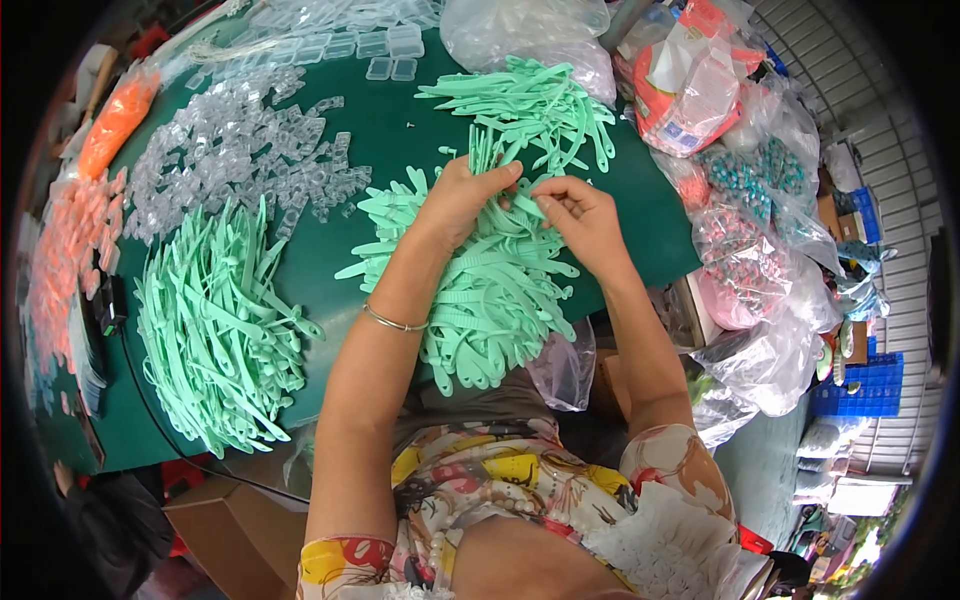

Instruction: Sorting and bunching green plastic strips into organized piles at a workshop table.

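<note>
Head view had a heap of green straps point(490, 310) at centre frame. Over its upper edge, the left hand point(463, 205) clasped an upright bunch point(484, 148); the right hand point(584, 218), curled inward, seemed to pinch one strap point(525, 206). Gathering appeared in hand, calling next for aligning that strap. Farther, upper centre, lay another pile point(525, 98).

Mint-green plastic straps point(495, 310) blaze against a dark-green tabletop point(655, 220).
Plastic clips point(240, 135) are colourless and clear, small pieces point(78, 240) coral-orange; a printed blouse point(515, 468) mixes yellow, red and white, a bangle point(393, 324) is silver-toned, a crate point(862, 385) blue.
</note>
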